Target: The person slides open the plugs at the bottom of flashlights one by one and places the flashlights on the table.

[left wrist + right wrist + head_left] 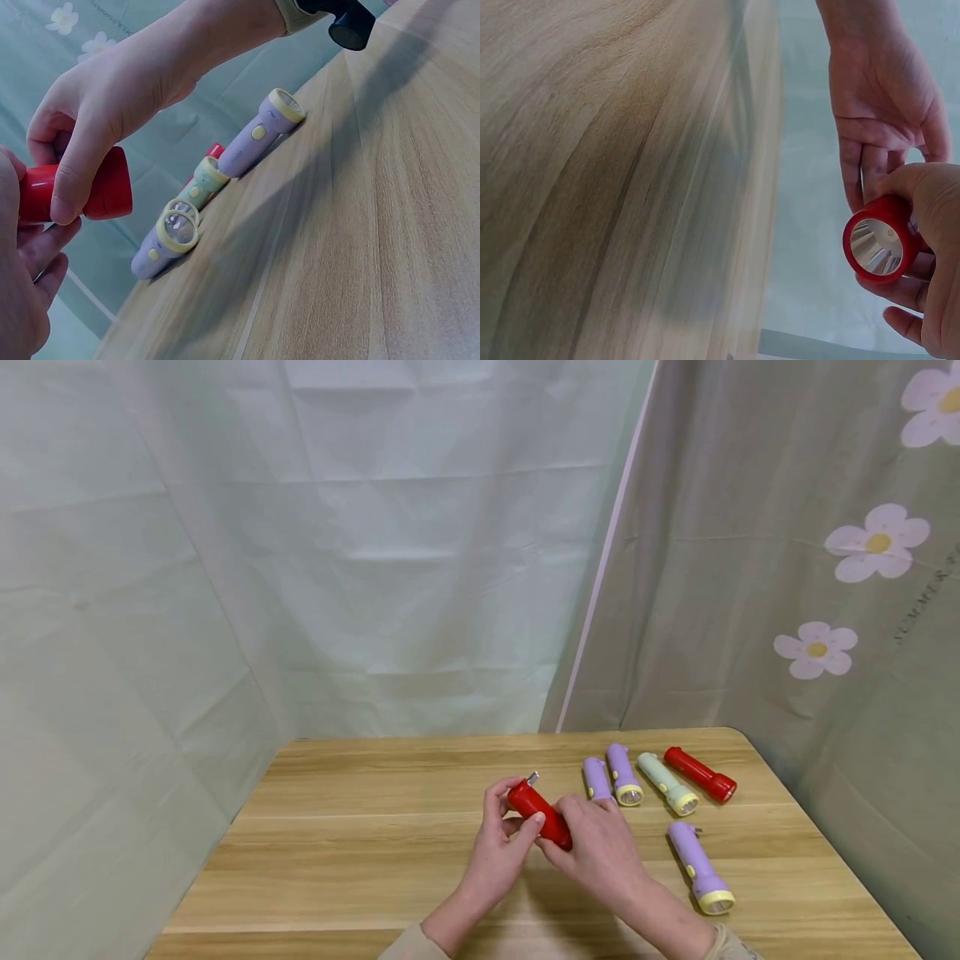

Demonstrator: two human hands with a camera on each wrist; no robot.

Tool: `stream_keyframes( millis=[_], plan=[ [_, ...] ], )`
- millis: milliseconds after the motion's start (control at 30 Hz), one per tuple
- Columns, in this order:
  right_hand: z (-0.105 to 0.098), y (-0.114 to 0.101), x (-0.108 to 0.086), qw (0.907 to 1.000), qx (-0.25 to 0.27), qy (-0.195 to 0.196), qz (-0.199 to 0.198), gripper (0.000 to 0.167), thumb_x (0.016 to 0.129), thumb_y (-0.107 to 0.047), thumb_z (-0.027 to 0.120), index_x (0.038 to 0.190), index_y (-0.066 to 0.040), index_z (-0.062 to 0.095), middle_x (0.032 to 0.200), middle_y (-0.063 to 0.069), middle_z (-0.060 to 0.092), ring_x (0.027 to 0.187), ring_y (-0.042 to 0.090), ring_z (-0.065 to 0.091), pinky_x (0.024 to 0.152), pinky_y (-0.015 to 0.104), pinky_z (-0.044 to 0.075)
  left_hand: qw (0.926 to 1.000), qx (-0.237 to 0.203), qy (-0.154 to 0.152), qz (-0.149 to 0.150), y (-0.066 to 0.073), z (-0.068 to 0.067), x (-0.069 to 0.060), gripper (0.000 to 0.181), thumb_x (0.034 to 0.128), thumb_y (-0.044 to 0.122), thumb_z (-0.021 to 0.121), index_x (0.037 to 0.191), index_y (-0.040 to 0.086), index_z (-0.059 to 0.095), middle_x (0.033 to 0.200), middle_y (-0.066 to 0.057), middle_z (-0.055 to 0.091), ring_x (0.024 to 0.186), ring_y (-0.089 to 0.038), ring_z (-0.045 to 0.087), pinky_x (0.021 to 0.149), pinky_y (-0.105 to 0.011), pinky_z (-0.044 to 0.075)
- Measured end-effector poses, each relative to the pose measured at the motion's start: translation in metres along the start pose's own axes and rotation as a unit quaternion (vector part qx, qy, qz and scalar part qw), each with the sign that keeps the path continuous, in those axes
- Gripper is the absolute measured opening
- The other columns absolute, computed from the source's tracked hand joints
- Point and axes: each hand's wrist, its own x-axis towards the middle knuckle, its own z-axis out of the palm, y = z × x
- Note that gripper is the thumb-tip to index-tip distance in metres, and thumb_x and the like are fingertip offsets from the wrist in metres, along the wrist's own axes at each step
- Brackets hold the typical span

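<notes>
Left hand: thumb and fingers gripping the red flashlight, raised above the wooden table; barrel interior hidden, reflector seated in its head. Right hand: fingers curled around that head. Right of the red flashlight: purple flashlight, second purple flashlight, mint-green flashlight, third purple flashlight, spare red flashlight.

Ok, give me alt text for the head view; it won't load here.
A person's left hand and right hand grip a red flashlight over a wooden table. Lying on the table's right side are three purple flashlights, a pale green flashlight and another red flashlight; fabric hangs behind.
</notes>
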Motion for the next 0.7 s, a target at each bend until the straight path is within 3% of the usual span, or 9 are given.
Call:
stream_keyframes(
  millis=[333,567,700],
  plan=[
    [-0.001,0.001,-0.002,0.9999,0.008,-0.003,0.012,0.033,0.076,-0.037,0.087,0.092,-0.022,0.062,0.074,-0.017,0.052,0.062,0.002,0.046,0.068,0.028,0.039,0.9999,0.006,0.005,-0.012,0.001,0.001,0.0,0.056,0.1003,0.022,0.068,0.146,0.025,0.035,0.12,-0.011,0.06,0.095,-0.026,0.07,0.078,-0.036,0.058],
    [-0.001,0.004,-0.004,0.9996,0.012,0.004,0.024,0.032,0.074,-0.031,0.085,0.096,-0.02,0.065,0.077,-0.015,0.06,0.064,0.004,0.051,0.072,0.031,0.044,0.9998,0.0,0.016,-0.01,0.003,0.007,-0.001,0.057,0.0988,0.021,0.07,0.144,0.025,0.037,0.119,-0.009,0.061,0.093,-0.024,0.071,0.081,-0.049,0.058],
    [-0.003,0.006,-0.007,0.9997,0.01,-0.003,0.023,0.038,0.075,-0.031,0.086,0.106,-0.019,0.067,0.089,-0.011,0.068,0.072,0.006,0.058,0.075,0.034,0.046,0.9999,0.008,0.004,-0.006,0.003,0.01,-0.001,0.056,0.1006,0.022,0.068,0.146,0.026,0.035,0.121,-0.007,0.06,0.093,-0.022,0.071,0.08,-0.04,0.059]
  ],
)
